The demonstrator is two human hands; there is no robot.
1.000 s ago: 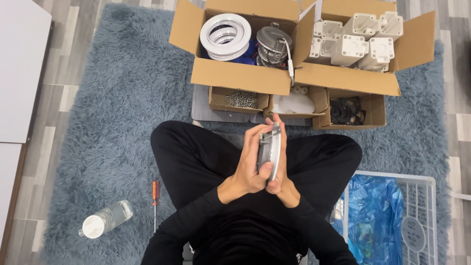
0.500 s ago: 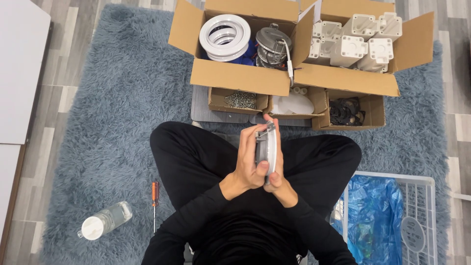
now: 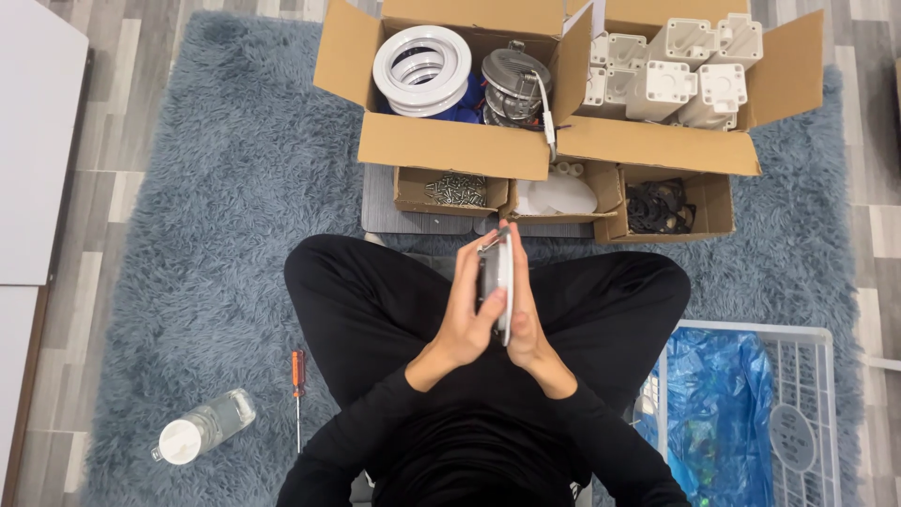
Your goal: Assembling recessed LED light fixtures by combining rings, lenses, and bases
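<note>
Head view: a person in black sits cross-legged on a grey-blue shaggy rug (image 3: 197,216). Both hands meet over the lap and press a round lamp (image 3: 498,282) between them, edge-on to the camera, its white rim toward the right hand and its grey metal back toward the left. The left hand (image 3: 466,314) lies flat against the grey side, fingers stretched upward; its grip is closed on the lamp. The right hand (image 3: 526,324) backs the white side with the palm, fingers also upward, holding the same lamp.

Beyond the knees stand open brown cardboard boxes. The big left box (image 3: 450,145) holds stacked white rings (image 3: 422,68) over something blue, and beside them a grey metal lamp body with a white cable (image 3: 511,80). The big right box (image 3: 657,145) is packed with white plastic blocks (image 3: 676,66). In front of these, three small boxes sit in a row on a grey mat: the left one (image 3: 452,191) with silvery screws, the middle one (image 3: 556,197) with white pieces, the right one (image 3: 666,207) with black parts.

On the rug to the left lie a screwdriver (image 3: 297,380) with an orange handle and a clear bottle (image 3: 204,427) with a white cap, on its side. At lower right is a white wire basket (image 3: 798,413) with a blue plastic bag (image 3: 718,404) in it. A white panel (image 3: 38,141) lies on the wood floor at far left.
</note>
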